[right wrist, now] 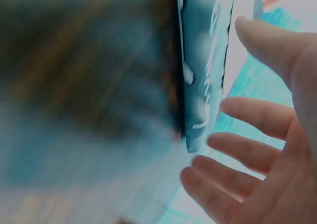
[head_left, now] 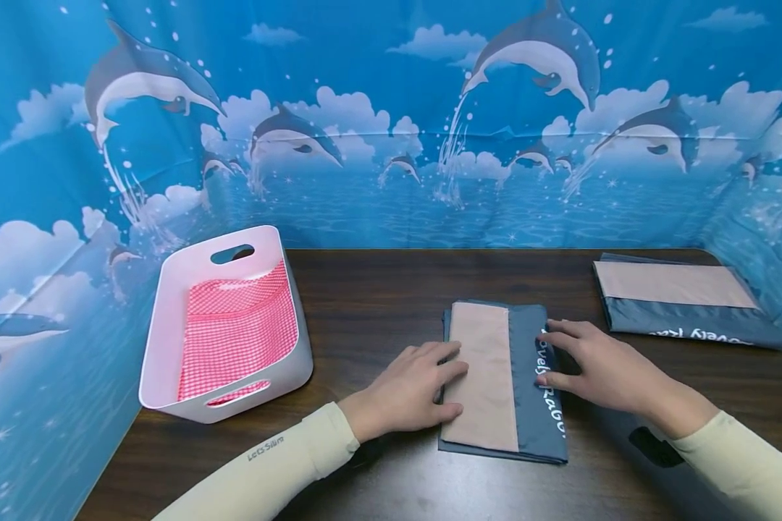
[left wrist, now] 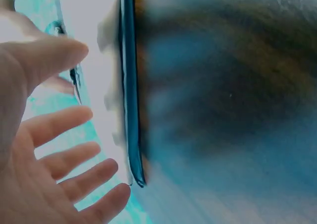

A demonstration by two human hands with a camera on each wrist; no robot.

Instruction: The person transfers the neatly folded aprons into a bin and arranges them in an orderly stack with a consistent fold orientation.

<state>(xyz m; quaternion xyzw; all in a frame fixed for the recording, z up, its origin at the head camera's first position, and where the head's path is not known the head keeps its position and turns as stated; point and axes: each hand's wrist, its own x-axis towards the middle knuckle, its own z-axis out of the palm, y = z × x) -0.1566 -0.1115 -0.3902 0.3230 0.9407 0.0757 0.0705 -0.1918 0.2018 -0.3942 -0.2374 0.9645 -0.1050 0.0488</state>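
A folded cloth [head_left: 482,376], dark blue-grey with a beige panel and white lettering, lies flat on the dark wooden table in front of me. At its left edge is my left hand [head_left: 417,388], fingers spread and fingertips over the beige panel. My right hand [head_left: 599,365] is at the lettered right edge, its fingers loosely extended. In the left wrist view the left hand [left wrist: 64,149] has parted fingers beside the folded edge. The right wrist view shows the right hand [right wrist: 262,135] likewise beside the cloth's edge, holding nothing.
To the left stands a white plastic basket [head_left: 300,347] with a red-and-white checked cloth [head_left: 241,333] inside. A second folded cloth [head_left: 684,297] of the same look lies at the back right. Behind the table [head_left: 365,289] hangs a blue dolphin-print curtain [head_left: 378,195].
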